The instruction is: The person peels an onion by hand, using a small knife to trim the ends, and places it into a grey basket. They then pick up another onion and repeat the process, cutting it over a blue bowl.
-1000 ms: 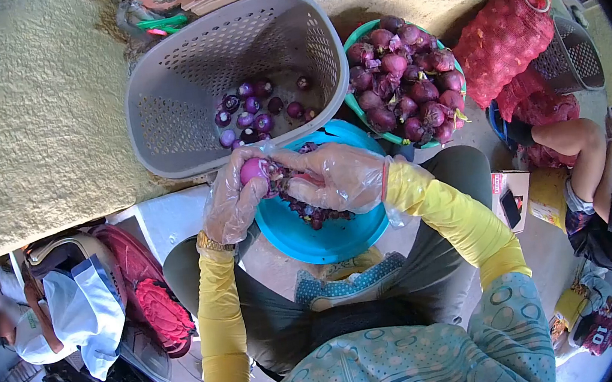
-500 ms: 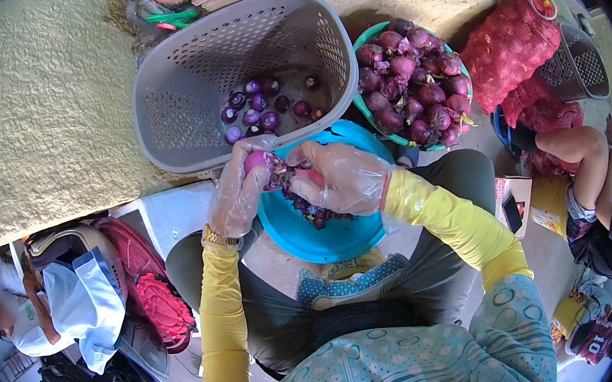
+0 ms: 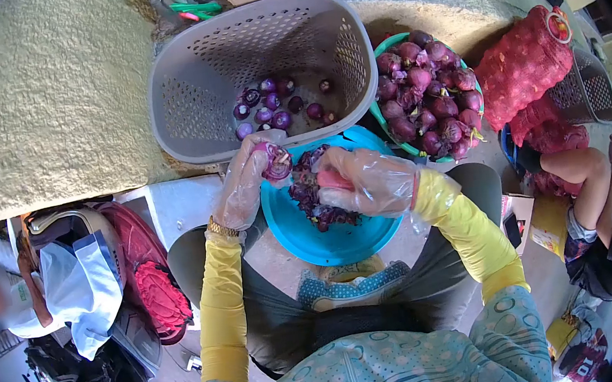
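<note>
My left hand (image 3: 244, 187), in a clear plastic glove, is closed around a red onion (image 3: 275, 160) whose pale, cut-looking side shows. Just to its right, my gloved right hand (image 3: 373, 179) is closed on what looks like a small knife with a pink handle (image 3: 333, 180); its blade is hard to make out. Both hands are above a blue basin (image 3: 300, 238) that holds dark purple onion skins (image 3: 331, 214). Beyond them, a grey perforated basket (image 3: 197, 132) contains several peeled purple onions (image 3: 280, 120).
A green basin (image 3: 389, 44) heaped with unpeeled red onions (image 3: 427, 94) stands right of the basket. Behind it lean red mesh sacks (image 3: 525, 64). Another person's bent leg (image 3: 571, 168) is at the right, and a person in white sits at the far left near a red bag (image 3: 156, 298).
My hands have moved apart slightly, and the onion in my left hand has turned to show its pale side. The view has shifted, so the surroundings sit a little further right.
</note>
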Demonstrator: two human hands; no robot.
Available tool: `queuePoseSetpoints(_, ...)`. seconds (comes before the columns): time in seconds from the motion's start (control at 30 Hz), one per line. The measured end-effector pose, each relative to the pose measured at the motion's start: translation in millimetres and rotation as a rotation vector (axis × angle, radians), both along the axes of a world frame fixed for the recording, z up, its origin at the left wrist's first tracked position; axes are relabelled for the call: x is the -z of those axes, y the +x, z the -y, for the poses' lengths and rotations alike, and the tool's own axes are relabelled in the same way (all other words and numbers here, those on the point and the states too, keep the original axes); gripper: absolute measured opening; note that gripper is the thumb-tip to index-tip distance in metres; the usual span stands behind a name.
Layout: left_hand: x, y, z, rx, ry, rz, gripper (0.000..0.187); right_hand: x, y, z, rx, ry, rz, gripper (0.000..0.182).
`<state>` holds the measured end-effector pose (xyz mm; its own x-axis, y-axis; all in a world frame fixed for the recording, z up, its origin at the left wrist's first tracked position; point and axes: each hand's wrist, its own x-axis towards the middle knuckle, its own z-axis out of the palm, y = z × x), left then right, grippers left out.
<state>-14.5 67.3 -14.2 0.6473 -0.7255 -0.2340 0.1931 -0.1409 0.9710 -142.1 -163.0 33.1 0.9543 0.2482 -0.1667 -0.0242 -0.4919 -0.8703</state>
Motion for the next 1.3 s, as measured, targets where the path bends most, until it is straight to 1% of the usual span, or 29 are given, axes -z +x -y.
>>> queuePoseSetpoints(0.03,0,0,0,-0.011,-0.051,-0.046,0.044,-4,2,3,-0.074,0.027,-0.070,0.042)
queuePoseSetpoints(0.07,0,-1,-1,-0.022,-0.101,-0.092,0.047,-1,0,3,-0.042,0.006,0.010,0.036)
queuePoseSetpoints(0.1,-1,-1,-2,-0.028,-0.100,-0.091,0.047,1,1,3,-0.048,0.007,0.011,0.036)
queuePoseSetpoints(0.17,-2,-1,-2,0.009,-0.098,-0.076,0.052,4,4,5,0.036,0.035,0.187,0.030)
queuePoseSetpoints(0.2,0,0,-4,0.006,-0.099,-0.076,0.052,7,4,5,0.083,-0.119,0.250,0.028)
queuePoseSetpoints(0.23,3,2,-6,0.047,-0.078,-0.083,0.053,10,4,6,0.080,-0.120,0.249,0.028)
queuePoseSetpoints(0.27,2,4,-7,0.089,-0.057,-0.089,0.055,13,6,6,0.108,-0.156,0.320,0.030)
queuePoseSetpoints(0.3,2,4,-6,0.087,-0.058,-0.089,0.055,13,7,6,0.137,-0.192,0.392,0.032)
queuePoseSetpoints(0.33,1,3,-4,0.106,-0.023,-0.099,0.056,11,7,6,0.135,-0.193,0.392,0.032)
queuePoseSetpoints(0.4,-7,-1,1,0.120,0.012,-0.109,0.057,0,7,5,0.088,-0.243,0.227,0.039)
queuePoseSetpoints(0.43,-13,-3,4,0.133,0.048,-0.102,0.056,0,7,4,0.086,-0.243,0.228,0.039)
queuePoseSetpoints(0.5,-14,-3,5,0.145,0.085,-0.095,0.055,-1,8,4,0.075,-0.341,0.216,0.052)
queuePoseSetpoints(0.63,-3,-2,6,0.181,0.087,-0.104,0.050,-4,8,4,0.074,-0.336,0.219,0.055)
queuePoseSetpoints(0.7,-3,-5,7,0.193,0.073,-0.103,0.048,-4,10,2,0.072,-0.418,0.170,0.058)
queuePoseSetpoints(0.83,-9,-9,11,0.181,0.082,-0.116,0.041,-2,12,0,0.074,-0.435,0.118,0.061)
queuePoseSetpoints(0.9,-12,-8,12,0.194,0.091,-0.110,0.038,7,12,-3,0.069,-0.360,0.161,0.063)
queuePoseSetpoints(0.93,-13,-8,13,0.209,0.122,-0.056,0.036,9,12,-3,0.069,-0.361,0.160,0.063)
queuePoseSetpoints(0.97,-14,-8,14,0.223,0.153,-0.002,0.033,9,11,-4,0.077,-0.413,0.191,0.064)
queuePoseSetpoints(1.03,-18,-12,17,0.203,0.167,-0.023,0.032,8,11,-6,0.086,-0.464,0.221,0.066)
queuePoseSetpoints(1.1,-19,-12,17,0.182,0.181,-0.043,0.030,2,12,-7,0.120,-0.561,0.123,0.070)
queuePoseSetpoints(1.13,-18,-12,17,0.199,0.183,-0.051,0.029,4,13,-9,0.122,-0.562,0.122,0.070)
queuePoseSetpoints(1.2,-19,-10,16,0.218,0.184,-0.060,0.029,9,15,-11,0.069,-0.512,0.087,0.069)
queuePoseSetpoints(1.23,-21,-9,16,0.238,0.208,-0.005,0.030,10,16,-12,0.070,-0.513,0.087,0.069)
queuePoseSetpoints(1.27,-22,-8,16,0.258,0.232,0.050,0.030,11,16,-12,0.012,-0.510,0.029,0.068)
queuePoseSetpoints(1.3,-22,-9,16,0.258,0.232,0.049,0.030,12,17,-12,-0.047,-0.507,-0.029,0.067)
